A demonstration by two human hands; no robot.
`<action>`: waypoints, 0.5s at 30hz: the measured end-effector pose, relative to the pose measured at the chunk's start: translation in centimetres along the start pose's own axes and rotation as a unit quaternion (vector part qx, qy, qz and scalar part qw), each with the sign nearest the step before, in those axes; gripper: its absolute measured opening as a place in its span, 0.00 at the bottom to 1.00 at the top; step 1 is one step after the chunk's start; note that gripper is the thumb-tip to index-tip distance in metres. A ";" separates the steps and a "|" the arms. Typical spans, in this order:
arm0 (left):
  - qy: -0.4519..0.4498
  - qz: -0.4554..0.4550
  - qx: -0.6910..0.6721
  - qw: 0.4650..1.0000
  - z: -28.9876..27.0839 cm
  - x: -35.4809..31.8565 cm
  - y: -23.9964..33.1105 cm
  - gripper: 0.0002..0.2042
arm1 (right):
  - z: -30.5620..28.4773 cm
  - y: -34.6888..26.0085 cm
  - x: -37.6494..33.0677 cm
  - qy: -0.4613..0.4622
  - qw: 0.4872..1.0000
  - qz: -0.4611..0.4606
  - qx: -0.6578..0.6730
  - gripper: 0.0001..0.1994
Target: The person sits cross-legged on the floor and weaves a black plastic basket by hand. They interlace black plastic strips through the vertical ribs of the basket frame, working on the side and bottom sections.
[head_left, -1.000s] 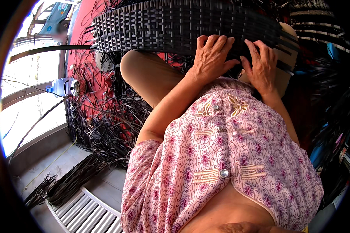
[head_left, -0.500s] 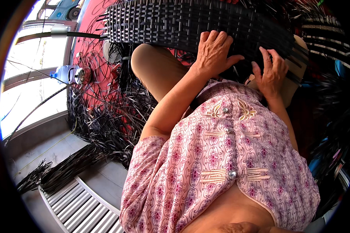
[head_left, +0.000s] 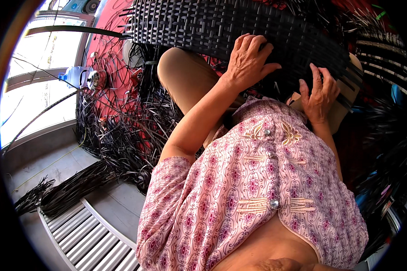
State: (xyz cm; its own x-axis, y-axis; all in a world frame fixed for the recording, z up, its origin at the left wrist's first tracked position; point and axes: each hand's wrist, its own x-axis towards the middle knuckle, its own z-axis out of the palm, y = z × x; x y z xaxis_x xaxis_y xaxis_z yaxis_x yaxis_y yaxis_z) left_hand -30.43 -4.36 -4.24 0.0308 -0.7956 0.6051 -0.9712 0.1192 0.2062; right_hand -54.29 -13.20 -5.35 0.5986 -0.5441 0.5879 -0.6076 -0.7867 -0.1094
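Observation:
A black woven wicker panel (head_left: 181, 25) lies across my knees at the top of the head view, with loose strip ends sticking out at its left and right. My left hand (head_left: 250, 63) rests on the panel's near edge, fingers bent over the weave and thumb stretched out to the right. Near the panel's right end is my right hand (head_left: 321, 92), its thumb and fingers apart. Nothing shows between them; dark strips lie just beyond its fingertips. Whether those fingertips touch the weave I cannot tell.
Loose black strips (head_left: 122, 135) lie in a tangle at the left over a red surface. A bundle of black strips (head_left: 77, 185) lies beside a slatted metal rack (head_left: 90, 239). A clear bluish plastic container (head_left: 72, 77) stands near the glass door. More black strips (head_left: 393, 135) lie at the right.
The view has shifted slightly. My right hand's fingers have spread a little and moved slightly to the right. My left hand stays on the panel in nearly the same pose.

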 end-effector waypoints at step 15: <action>-0.020 -0.036 0.022 0.999 -2.0 -0.6 1.1 0.33 | -0.3 0.0 0.0 0.005 1.000 -0.008 -0.022 0.23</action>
State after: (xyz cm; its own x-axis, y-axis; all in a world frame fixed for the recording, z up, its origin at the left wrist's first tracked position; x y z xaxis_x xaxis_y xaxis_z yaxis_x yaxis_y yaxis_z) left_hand -31.01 -2.56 -2.86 0.0923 -0.8244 0.5584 -0.9764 0.0351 0.2132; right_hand -54.41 -13.09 -5.10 0.6039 -0.5285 0.5966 -0.6203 -0.7817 -0.0645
